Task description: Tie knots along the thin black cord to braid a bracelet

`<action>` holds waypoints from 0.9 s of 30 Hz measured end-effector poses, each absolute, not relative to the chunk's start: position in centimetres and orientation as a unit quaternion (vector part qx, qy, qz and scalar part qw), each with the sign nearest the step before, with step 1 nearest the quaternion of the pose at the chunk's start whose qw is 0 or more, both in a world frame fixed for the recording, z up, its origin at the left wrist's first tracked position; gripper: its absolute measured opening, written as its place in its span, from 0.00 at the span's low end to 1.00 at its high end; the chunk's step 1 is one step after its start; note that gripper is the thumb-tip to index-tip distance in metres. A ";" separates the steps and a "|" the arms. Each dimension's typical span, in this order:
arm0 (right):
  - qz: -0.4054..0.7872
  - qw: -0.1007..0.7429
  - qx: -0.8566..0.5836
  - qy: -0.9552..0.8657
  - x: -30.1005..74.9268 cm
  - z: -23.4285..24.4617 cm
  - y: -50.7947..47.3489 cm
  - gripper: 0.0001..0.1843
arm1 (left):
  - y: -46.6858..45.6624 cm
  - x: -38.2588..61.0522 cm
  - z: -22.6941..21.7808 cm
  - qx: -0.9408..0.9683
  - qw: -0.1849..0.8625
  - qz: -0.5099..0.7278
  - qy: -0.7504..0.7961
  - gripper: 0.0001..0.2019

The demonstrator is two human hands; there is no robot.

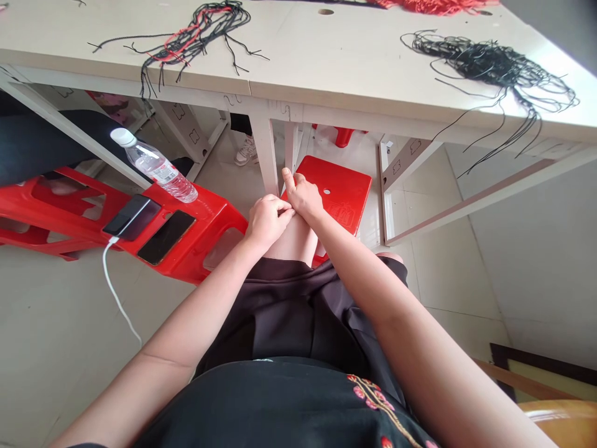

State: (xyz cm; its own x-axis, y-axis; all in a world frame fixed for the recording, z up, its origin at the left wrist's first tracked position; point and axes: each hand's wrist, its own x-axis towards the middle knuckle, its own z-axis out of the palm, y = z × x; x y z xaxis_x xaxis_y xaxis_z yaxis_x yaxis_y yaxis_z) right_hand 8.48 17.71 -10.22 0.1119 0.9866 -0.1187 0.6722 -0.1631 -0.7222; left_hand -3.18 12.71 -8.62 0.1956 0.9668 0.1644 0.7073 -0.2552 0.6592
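My left hand (267,221) rests over my bare knee, its thumb and forefinger pinched together beside the right wrist. Whatever may be between those fingertips is too small to make out. Against it lies my right hand (305,198), with the fingers curled down over the knee and the thumb pointing away from me. Its fingertips are partly hidden, so anything held there does not show. Both hands are below the table edge, in front of a red plastic stool (347,180). On the table (326,68) lie black and red knotted cords (200,34) and a tangled black cord bundle (489,65).
A second red stool (212,214) at left carries a water bottle (161,171), a dark device (131,216) with a white cable (112,283), and a phone (166,237). Red cords (433,5) lie at the table's far edge. Another person's shoe (245,150) shows underneath.
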 end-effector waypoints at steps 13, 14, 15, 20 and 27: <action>0.371 0.415 -0.642 -0.526 10.2 -11.0 16.8 0.33 | 13.7 -3.5 -8.6 0.694 0.369 0.294 0.544 0.07; 0.349 0.452 -0.640 -0.514 10.5 -11.1 15.7 0.29 | 13.5 -3.7 -8.6 0.689 0.380 0.295 0.543 0.08; 0.316 0.485 -0.638 -0.508 10.7 -11.2 14.5 0.24 | 13.2 -3.9 -8.6 0.685 0.389 0.294 0.541 0.09; 0.208 0.544 -0.563 -0.586 10.3 -12.5 7.9 0.17 | 11.4 -4.6 -7.9 0.628 0.475 0.332 0.519 0.10; 0.266 0.585 -0.514 -0.568 9.7 -11.9 5.2 0.14 | 9.0 -4.5 -6.1 0.612 0.506 0.320 0.517 0.10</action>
